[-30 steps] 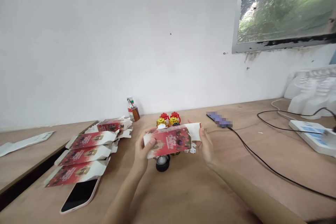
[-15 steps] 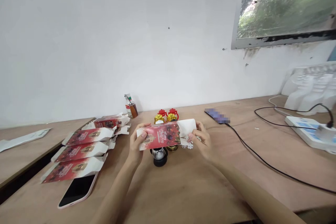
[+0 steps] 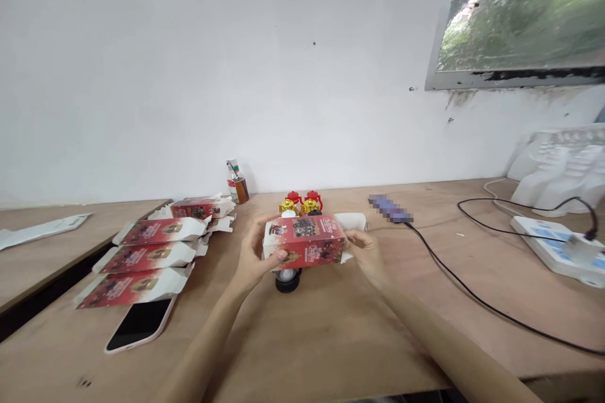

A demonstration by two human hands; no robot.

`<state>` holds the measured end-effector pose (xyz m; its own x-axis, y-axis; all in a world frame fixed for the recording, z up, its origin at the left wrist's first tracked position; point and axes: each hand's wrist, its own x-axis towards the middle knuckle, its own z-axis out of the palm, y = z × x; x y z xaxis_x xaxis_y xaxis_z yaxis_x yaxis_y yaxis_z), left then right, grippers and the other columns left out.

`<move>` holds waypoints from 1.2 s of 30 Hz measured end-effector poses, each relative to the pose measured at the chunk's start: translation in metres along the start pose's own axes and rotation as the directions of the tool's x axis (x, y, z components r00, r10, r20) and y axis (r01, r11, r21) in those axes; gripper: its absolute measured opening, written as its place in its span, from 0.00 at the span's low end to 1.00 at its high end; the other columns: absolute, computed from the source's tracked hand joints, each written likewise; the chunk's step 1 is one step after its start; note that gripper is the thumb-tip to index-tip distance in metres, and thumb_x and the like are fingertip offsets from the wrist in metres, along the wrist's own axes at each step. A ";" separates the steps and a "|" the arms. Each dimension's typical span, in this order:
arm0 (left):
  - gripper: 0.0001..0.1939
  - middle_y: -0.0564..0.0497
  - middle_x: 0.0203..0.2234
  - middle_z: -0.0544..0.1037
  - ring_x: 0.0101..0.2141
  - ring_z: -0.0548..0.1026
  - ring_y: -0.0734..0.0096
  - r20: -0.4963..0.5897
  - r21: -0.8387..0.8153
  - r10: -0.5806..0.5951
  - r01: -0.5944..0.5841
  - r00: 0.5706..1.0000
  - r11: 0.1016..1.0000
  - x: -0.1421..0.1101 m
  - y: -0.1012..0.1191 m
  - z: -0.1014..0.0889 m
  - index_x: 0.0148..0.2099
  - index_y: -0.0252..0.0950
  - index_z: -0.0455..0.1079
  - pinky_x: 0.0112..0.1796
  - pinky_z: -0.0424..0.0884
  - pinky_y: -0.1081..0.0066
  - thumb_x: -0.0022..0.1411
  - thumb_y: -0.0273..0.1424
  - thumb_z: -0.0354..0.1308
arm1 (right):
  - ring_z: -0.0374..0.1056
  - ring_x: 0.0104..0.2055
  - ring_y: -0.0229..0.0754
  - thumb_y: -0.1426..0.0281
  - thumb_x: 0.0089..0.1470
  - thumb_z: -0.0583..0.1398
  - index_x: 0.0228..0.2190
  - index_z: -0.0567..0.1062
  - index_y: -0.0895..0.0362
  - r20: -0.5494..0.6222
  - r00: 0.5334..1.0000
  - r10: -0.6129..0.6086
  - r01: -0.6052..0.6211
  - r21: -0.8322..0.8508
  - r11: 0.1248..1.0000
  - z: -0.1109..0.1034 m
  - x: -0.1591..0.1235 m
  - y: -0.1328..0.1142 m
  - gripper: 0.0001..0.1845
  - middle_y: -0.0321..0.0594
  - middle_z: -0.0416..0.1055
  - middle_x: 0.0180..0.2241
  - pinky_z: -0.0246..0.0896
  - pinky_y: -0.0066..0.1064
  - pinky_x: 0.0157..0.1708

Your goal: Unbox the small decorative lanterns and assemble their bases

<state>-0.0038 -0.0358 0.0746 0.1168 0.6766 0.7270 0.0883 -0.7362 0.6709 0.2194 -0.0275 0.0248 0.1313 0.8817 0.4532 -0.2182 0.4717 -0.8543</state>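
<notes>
A red printed cardboard box (image 3: 305,240) with Christmas lettering is held up above the table, its sides squared out. My left hand (image 3: 253,257) grips its left end, thumb on the front face and fingers behind. At the right end, my right hand (image 3: 367,258) pinches around the white end flaps; its fingertips are partly hidden. Behind the box stand small lantern-like ornaments, red ones (image 3: 312,198) at the back and gold ones (image 3: 311,206) nearer. Below its lower edge, a silver ornament with a black base (image 3: 287,282) shows in part.
Several similar red boxes (image 3: 149,258) lie in an overlapping row on the left, beside a dark-screened phone (image 3: 140,325). A bottle (image 3: 237,186) stands by the wall. On the right are a cabled phone (image 3: 390,208), a power strip (image 3: 543,233) and white plastic pieces (image 3: 548,170).
The box has gone from flattened to squared out and turned, showing two printed faces. My right hand has shifted slightly down to its right end. The camera view has shifted a little.
</notes>
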 end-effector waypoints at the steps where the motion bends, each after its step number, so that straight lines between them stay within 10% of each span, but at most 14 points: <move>1: 0.31 0.46 0.41 0.74 0.41 0.73 0.60 -0.008 -0.011 0.005 -0.005 1.000 1.000 0.000 0.001 0.001 0.50 0.36 0.65 0.40 0.68 0.67 0.45 0.42 0.66 | 0.68 0.28 0.36 0.60 0.36 0.70 0.24 0.78 0.54 -0.014 0.999 0.031 -0.030 0.073 0.997 -0.001 0.002 -0.001 0.13 0.34 0.74 0.25 0.63 0.27 0.28; 9: 0.29 0.50 0.36 0.74 0.36 0.73 0.67 -0.228 -0.097 -0.029 0.007 0.973 0.995 0.005 -0.014 -0.010 0.43 0.36 0.68 0.37 0.68 0.73 0.39 0.42 0.68 | 0.71 0.37 0.35 0.63 0.45 0.65 0.30 0.75 0.52 -0.219 0.966 0.136 -0.016 0.474 0.880 -0.025 0.031 -0.019 0.09 0.32 0.76 0.35 0.68 0.28 0.35; 15: 0.23 0.53 0.33 0.76 0.35 0.73 0.72 -0.537 -0.505 -0.257 -0.062 0.804 0.861 0.019 -0.026 -0.015 0.38 0.37 0.71 0.35 0.69 0.75 0.45 0.49 0.62 | 0.70 0.33 0.35 0.64 0.44 0.64 0.27 0.73 0.57 -0.385 0.922 0.027 0.110 0.329 0.938 -0.040 0.041 -0.027 0.09 0.34 0.75 0.31 0.65 0.27 0.33; 21: 0.17 0.53 0.28 0.77 0.31 0.75 0.73 -0.357 -0.776 -0.590 0.122 0.724 0.619 0.020 -0.019 -0.011 0.34 0.36 0.72 0.35 0.70 0.75 0.41 0.39 0.64 | 0.70 0.33 0.38 0.59 0.48 0.62 0.26 0.71 0.55 -0.142 0.989 -0.046 0.041 -0.033 0.999 -0.011 0.009 -0.020 0.12 0.36 0.74 0.30 0.64 0.30 0.34; 31: 0.20 0.48 0.35 0.78 0.38 0.75 0.65 -0.186 -0.561 -0.415 0.251 0.891 0.789 0.013 -0.018 -0.006 0.38 0.37 0.71 0.38 0.68 0.68 0.43 0.43 0.62 | 0.66 0.42 0.39 0.68 0.61 0.48 0.37 0.67 0.54 0.215 0.916 -0.338 0.400 -0.463 0.791 0.001 -0.024 0.015 0.08 0.40 0.69 0.36 0.61 0.35 0.43; 36: 0.29 0.47 0.37 0.77 0.41 0.74 0.59 -0.211 -0.183 -0.295 0.259 0.932 0.948 -0.001 -0.022 0.002 0.41 0.35 0.69 0.43 0.70 0.62 0.35 0.42 0.69 | 0.66 0.42 0.42 0.73 0.59 0.50 0.41 0.66 0.54 0.314 0.834 -0.454 0.548 -0.567 0.615 0.001 -0.026 0.004 0.09 0.42 0.68 0.38 0.62 0.37 0.42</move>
<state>-0.0038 -0.0199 0.0586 -0.1261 0.8508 0.5101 -0.0669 -0.5203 0.8514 0.2143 -0.0480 0.0095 -0.0947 0.5249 0.8459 0.4862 0.7659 -0.4208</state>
